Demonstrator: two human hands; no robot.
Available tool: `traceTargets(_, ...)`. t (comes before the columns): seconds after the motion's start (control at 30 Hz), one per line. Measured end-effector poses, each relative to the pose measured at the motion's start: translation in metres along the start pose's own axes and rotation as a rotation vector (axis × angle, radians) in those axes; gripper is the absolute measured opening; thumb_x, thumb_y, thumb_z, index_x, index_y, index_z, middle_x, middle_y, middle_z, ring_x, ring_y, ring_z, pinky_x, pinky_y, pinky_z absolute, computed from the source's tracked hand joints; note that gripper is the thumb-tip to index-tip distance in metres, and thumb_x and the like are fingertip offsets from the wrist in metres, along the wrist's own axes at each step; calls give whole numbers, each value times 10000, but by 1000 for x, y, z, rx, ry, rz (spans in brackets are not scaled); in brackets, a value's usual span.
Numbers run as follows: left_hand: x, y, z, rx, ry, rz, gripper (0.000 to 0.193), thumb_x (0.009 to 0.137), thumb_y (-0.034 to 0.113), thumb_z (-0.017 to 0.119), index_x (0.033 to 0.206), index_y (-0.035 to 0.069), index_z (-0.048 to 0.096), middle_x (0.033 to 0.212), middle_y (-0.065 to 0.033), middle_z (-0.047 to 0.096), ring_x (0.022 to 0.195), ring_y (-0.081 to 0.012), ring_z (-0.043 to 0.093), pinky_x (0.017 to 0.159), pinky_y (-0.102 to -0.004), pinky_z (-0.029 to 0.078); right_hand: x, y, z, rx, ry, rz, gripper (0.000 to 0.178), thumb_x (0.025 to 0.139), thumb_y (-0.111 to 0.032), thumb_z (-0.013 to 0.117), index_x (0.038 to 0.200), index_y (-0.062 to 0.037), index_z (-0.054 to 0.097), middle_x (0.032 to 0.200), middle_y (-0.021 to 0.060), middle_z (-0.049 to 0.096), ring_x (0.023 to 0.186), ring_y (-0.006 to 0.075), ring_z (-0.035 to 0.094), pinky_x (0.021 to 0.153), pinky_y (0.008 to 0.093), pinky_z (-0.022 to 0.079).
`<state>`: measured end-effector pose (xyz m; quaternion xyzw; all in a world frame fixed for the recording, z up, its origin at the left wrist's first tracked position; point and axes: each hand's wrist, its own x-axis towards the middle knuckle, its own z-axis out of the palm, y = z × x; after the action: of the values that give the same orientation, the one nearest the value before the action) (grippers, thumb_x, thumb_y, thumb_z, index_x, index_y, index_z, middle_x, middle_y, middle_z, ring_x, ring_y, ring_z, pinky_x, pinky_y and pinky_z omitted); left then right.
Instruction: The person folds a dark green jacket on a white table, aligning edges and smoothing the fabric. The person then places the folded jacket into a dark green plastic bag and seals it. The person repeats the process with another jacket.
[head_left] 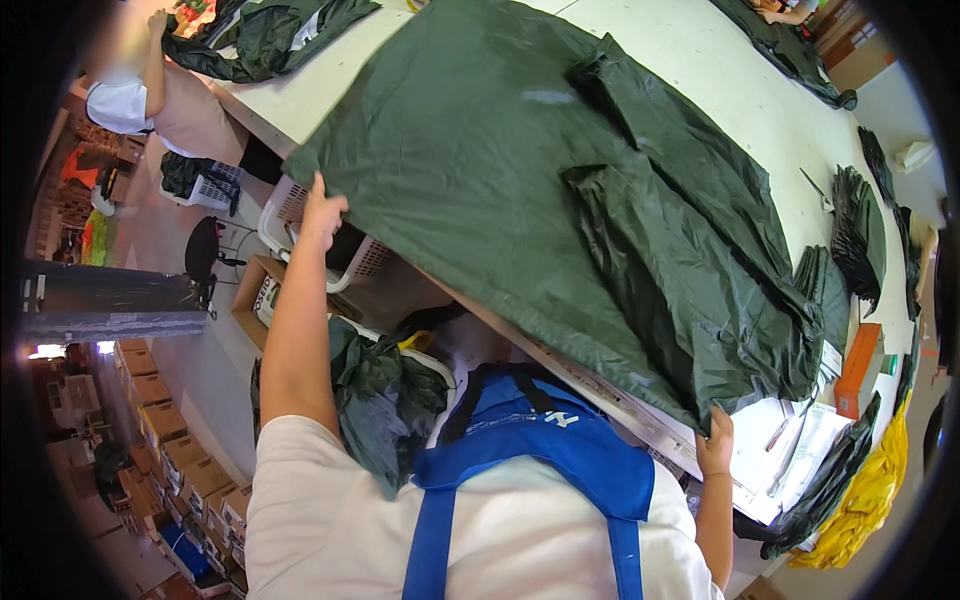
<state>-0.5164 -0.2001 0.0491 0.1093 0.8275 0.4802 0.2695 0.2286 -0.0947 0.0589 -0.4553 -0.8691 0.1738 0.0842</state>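
Observation:
A large dark green waterproof garment (pixel 470 170), perhaps a raincoat, lies spread over the white table (pixel 770 90) in front of me. Its left part is fairly smooth, while the right part is bunched in folds that look like sleeves. At the left end of the near edge, my left hand (pixel 322 215) is closed on the fabric, its fingers partly hidden. My right hand (pixel 715 445) pinches the near right corner. Between the two hands, the garment's edge runs along the table's front side.
Below the table stand a white plastic basket (pixel 350 260), a cardboard box (pixel 255 300) and a heap of dark green fabric (pixel 385 390). Papers (pixel 800 460), an orange box (pixel 858 370) and yellow fabric (pixel 860 500) are at right. Another person (pixel 190 110) works at far left.

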Motion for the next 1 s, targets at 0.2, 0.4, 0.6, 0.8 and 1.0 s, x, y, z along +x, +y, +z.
traceTargets(0.2,-34,10,78,943,449,154,790,716,154,684,1419,170,325,1495,-171,177,1223,-418,403,970,-479,407,-8,-7,10,-111,-224,-50,447,581,-112,701,1008,-20,609,1088,133,571,1032,345,522,917,442,402)
traceTargets(0.4,-103,89,259,310,-435,1162,733,686,143,735,1337,49,412,1367,-207,415,1296,-362,369,1056,-433,330,9,-17,5,-145,-311,0,551,546,-134,736,1067,-24,598,1114,123,539,1072,336,487,956,435,372)
traceTargets(0.6,-108,116,366,748,-510,921,372,785,235,675,1098,46,606,1030,-131,651,928,-328,608,808,-416,472,3,-9,16,-231,-327,58,649,549,-110,766,1174,-119,592,1118,94,516,1089,298,470,965,434,354)
traceTargets(0.8,-82,71,198,106,-865,484,234,871,120,608,1073,3,621,993,-12,613,956,-115,538,871,-255,409,-8,-12,25,-169,-204,49,756,572,-31,714,1286,-200,532,1151,95,501,1098,303,465,983,453,336)
traceTargets(1.0,-95,-65,121,507,-316,601,245,832,42,589,1073,57,636,1261,-128,491,1149,-276,488,966,-345,401,-11,-9,39,-255,-167,-20,726,600,-49,688,1275,-272,539,1300,107,454,1265,316,372,1063,488,241)
